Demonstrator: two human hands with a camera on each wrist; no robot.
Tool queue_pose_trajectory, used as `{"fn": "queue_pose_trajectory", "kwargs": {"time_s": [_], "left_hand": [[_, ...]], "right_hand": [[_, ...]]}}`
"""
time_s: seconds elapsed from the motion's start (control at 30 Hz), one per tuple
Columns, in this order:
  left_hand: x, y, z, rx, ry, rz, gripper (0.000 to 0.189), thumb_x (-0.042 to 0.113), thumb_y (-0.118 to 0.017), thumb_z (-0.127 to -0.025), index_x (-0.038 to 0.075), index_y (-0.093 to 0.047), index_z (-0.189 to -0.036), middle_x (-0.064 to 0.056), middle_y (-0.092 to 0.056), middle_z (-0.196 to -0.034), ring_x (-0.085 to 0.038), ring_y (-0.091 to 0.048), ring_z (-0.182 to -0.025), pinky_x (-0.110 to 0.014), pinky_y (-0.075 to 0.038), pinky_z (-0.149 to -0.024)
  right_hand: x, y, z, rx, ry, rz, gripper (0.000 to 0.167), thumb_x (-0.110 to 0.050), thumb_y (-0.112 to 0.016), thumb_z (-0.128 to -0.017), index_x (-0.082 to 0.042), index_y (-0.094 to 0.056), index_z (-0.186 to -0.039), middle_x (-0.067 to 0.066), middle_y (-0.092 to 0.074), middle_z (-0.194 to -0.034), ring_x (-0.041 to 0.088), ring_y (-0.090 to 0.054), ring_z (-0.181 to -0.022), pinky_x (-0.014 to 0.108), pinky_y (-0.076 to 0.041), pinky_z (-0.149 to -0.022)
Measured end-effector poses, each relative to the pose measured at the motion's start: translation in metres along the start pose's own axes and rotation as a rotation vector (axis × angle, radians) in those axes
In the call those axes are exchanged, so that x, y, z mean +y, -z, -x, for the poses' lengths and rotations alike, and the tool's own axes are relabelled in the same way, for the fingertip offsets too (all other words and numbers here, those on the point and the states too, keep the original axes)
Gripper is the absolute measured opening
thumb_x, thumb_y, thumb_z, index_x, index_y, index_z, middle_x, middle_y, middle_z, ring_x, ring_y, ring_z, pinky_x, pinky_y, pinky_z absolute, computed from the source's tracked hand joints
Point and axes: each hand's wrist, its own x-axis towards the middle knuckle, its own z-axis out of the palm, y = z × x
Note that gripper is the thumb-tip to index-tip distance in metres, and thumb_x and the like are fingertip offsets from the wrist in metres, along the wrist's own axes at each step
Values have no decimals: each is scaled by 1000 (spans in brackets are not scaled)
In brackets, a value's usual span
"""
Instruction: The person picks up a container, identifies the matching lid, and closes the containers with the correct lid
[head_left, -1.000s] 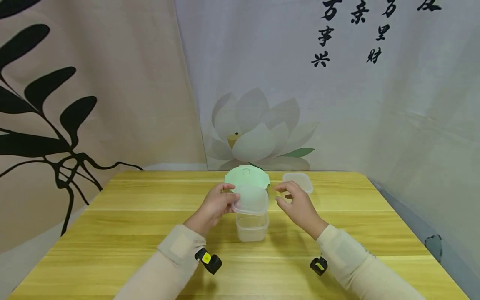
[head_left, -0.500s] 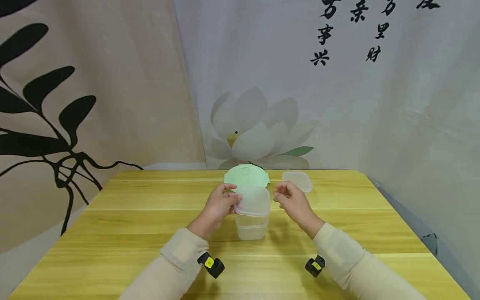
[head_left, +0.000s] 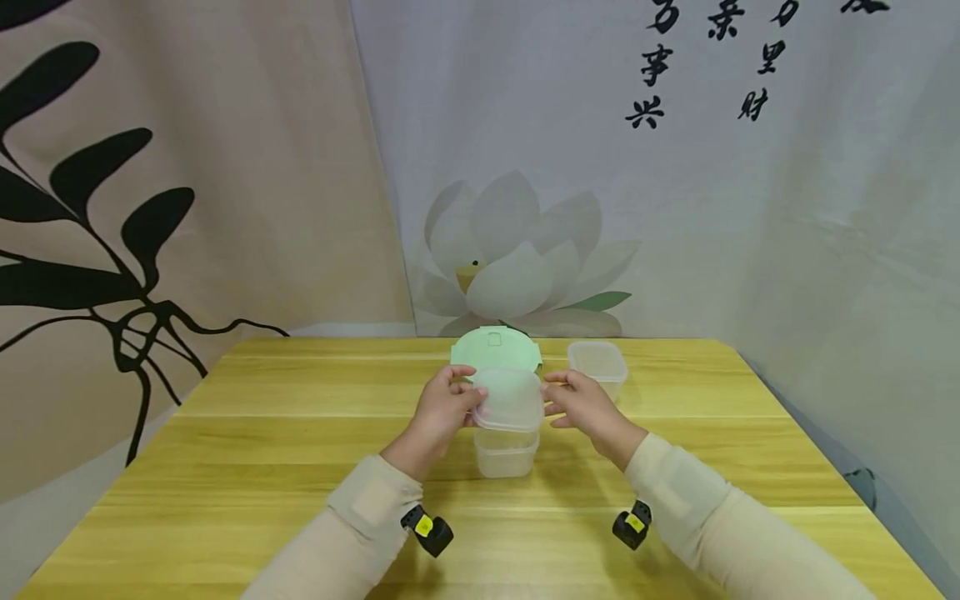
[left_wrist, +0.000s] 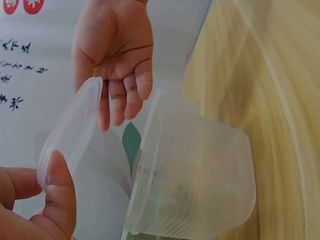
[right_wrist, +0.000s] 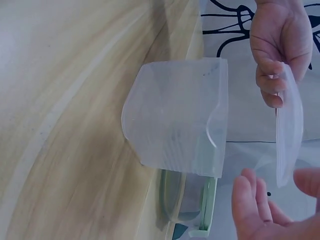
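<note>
My left hand [head_left: 442, 408] pinches the left edge of a translucent plastic lid [head_left: 510, 402], thumb on one face and fingers behind. The lid hangs tilted above an uncovered translucent food container [head_left: 507, 460], which stands on the table. In the left wrist view the lid [left_wrist: 70, 132] is apart from the container's rim. My right hand [head_left: 588, 408] is at the lid's right edge with its fingers spread. As the right wrist view shows, that edge of the lid [right_wrist: 289, 130] lies between the right thumb and fingers, which are not closed round it.
Behind the lid stands a container with a light green lid [head_left: 495, 346]. Another translucent container [head_left: 597, 362] is at the back right, beyond my right hand. The wooden table [head_left: 262, 467] ends at a printed cloth backdrop [head_left: 675, 225].
My right hand has moved in to the lid's right edge, its fingers drawing together and then spreading again. My left hand has shifted slightly right, still holding the lid.
</note>
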Motion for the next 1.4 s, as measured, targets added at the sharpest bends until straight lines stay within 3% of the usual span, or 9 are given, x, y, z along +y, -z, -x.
{"fn": "queue_pose_trajectory", "kwargs": {"time_s": [0.5,0.87,1.4], "left_hand": [[-3,-3,-3,-32,-12,-73,39,0,-58,-94,-3,-46,-131,-12,-59,-92,-16,-56,-69,-25,-52,-58],[-5,-1,-3,-49,-25,-127,40,-3,-58,-93,-5,-45,-130,-13,-57,-88,-17,-54,-68,-25,-53,-56],[-10,-2,-2,-25,-15,-160,35,-5,-60,-90,-5,-46,-122,-10,-53,-81,-17,-53,-65,-22,-48,-53]], "right_hand": [[-2,-1,-5,9,-13,4,32,-13,-55,-96,5,-56,-122,11,-65,-93,16,-62,-74,34,-56,-70],[-2,-4,-9,-6,-12,8,34,-13,-55,-96,4,-54,-125,10,-63,-95,17,-60,-76,38,-56,-73],[5,-8,-15,-12,-27,28,29,-12,-55,-95,2,-56,-121,8,-61,-90,16,-59,-73,33,-55,-67]]}}
